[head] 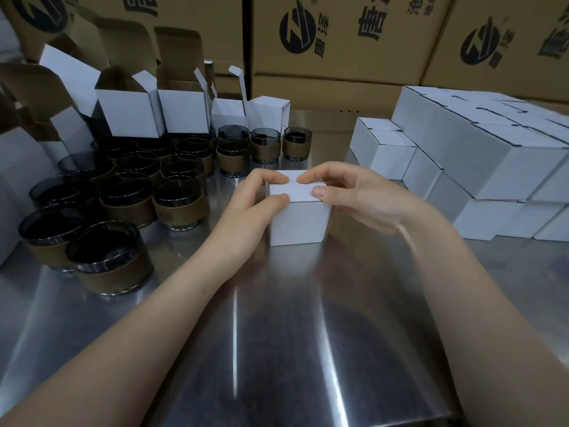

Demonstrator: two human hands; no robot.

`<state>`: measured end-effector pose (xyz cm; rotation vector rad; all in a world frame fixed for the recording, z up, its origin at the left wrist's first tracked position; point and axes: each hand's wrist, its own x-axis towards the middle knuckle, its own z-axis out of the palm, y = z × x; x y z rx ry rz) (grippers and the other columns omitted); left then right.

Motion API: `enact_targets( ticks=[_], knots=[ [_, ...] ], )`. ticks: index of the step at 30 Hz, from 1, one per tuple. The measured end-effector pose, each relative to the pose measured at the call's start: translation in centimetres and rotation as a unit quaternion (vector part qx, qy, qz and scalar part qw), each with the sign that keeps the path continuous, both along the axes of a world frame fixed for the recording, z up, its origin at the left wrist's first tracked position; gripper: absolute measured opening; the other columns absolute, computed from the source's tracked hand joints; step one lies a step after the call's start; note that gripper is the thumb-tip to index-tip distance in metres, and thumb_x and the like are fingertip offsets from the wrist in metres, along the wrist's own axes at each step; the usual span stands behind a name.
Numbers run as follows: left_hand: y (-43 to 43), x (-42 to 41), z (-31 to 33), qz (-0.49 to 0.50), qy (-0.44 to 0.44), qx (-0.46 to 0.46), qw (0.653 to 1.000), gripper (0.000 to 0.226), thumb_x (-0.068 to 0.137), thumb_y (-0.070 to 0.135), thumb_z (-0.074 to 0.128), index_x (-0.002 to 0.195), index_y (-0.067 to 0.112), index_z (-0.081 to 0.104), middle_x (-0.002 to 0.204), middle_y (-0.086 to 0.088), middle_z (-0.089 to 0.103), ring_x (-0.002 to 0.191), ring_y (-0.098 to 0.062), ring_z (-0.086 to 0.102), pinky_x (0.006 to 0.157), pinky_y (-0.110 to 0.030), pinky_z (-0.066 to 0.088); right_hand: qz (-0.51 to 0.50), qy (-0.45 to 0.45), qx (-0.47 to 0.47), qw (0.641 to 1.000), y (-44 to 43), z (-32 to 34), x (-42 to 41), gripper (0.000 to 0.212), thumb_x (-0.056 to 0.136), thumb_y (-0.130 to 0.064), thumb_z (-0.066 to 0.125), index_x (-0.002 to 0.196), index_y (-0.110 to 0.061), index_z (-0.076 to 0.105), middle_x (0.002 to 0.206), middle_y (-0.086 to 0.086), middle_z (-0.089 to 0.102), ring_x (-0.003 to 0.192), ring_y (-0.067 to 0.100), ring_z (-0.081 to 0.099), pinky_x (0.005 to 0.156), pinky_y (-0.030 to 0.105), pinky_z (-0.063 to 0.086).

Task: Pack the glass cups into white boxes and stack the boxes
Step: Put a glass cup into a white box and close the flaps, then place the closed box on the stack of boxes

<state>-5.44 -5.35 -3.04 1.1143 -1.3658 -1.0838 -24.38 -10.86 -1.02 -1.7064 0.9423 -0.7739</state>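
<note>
A small white box stands closed on the steel table at the centre. My left hand grips its left top edge, fingers curled over the lid. My right hand grips the right top edge, thumb on the lid and fingers behind. Several dark glass cups with brown sleeves crowd the left side of the table. Several open white boxes with raised flaps stand behind the cups. A stack of closed white boxes rises at the right.
Large brown cartons with black print form a wall along the back. More open boxes lean at the far left edge. The bare steel surface stretches in front of the held box toward me.
</note>
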Motion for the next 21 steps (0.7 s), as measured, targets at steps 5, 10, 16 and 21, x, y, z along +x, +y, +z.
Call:
enact_targets(
  ticks=[5,10,16,21],
  knots=[
    [-0.2,-0.2,0.0,-0.005,0.005,0.021,1.0,0.02,0.097,0.008,0.05,0.11,0.022,0.058,0.134,-0.01,0.048,0.125,-0.026,0.051,0.11,-0.049,0.04,-0.004,-0.008,0.013,1.0,0.1,0.1,0.1,0.018,0.094,-0.005,0.057,0.106,-0.017,0.065,0.097,-0.003,0.064,0.09,0.006,0.059,0.078,0.019,0.047],
    [-0.2,-0.5,-0.3,0.0,0.032,0.024,0.999,0.024,0.098,0.009,0.049,0.114,0.023,0.058,0.138,-0.011,0.047,0.128,-0.027,0.049,0.112,-0.05,0.037,-0.041,0.061,-0.031,0.997,0.7,0.6,0.2,0.018,0.093,-0.013,0.062,0.108,-0.023,0.066,0.106,-0.006,0.066,0.099,0.008,0.061,0.086,0.021,0.048],
    [-0.3,-0.3,-1.1,0.003,0.035,-0.012,0.999,0.04,0.098,0.019,0.056,0.134,0.03,0.041,0.123,0.018,0.049,0.116,0.002,0.051,0.095,-0.015,0.047,-0.173,0.128,-0.206,0.955,2.0,1.4,1.5,0.018,0.092,-0.016,0.06,0.103,-0.029,0.066,0.117,-0.009,0.058,0.107,0.004,0.056,0.09,0.018,0.043],
    [-0.3,-0.5,-1.4,0.025,0.047,-0.028,0.998,0.039,0.098,0.021,0.056,0.135,0.022,0.041,0.125,0.012,0.052,0.11,0.014,0.052,0.087,-0.006,0.046,-0.188,0.215,-0.297,0.911,4.0,1.2,4.0,0.038,0.073,-0.035,0.051,0.107,-0.031,0.066,0.109,-0.017,0.058,0.11,0.007,0.047,0.094,0.029,0.029]
  ],
)
